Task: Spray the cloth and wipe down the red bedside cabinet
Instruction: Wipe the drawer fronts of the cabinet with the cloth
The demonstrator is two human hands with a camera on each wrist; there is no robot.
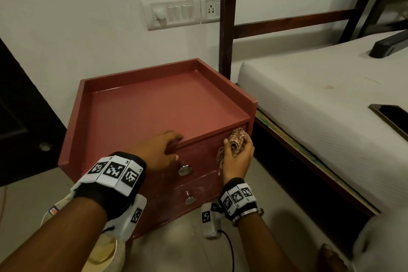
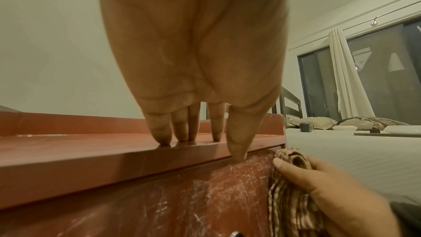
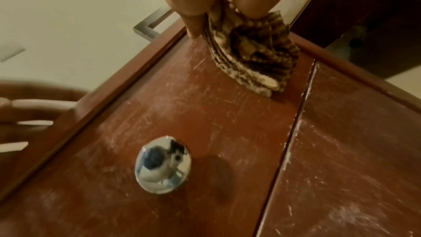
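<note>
Nearest the head camera, the left hand (image 1: pixel 154 152) rests on the near edge of the red cabinet (image 1: pixel 154 104): its fingers (image 2: pixel 163 131) lie fairly straight with their tips on the top, and the thumb (image 2: pixel 239 143) reaches down over the lip to the seam above the upper drawer (image 1: pixel 198 157). It holds nothing. To its right, the right hand (image 1: pixel 238 157) grips a bunched, brown-patterned cloth (image 1: pixel 237 139) and presses it against the top right corner of that drawer's scuffed front. Two round metal knobs (image 1: pixel 185 169) stand on the drawer fronts, one above the other. A bed (image 1: pixel 320 99) with a white mattress stands just right of the cabinet, and a switch panel (image 1: pixel 172 14) is on the far wall.
</note>
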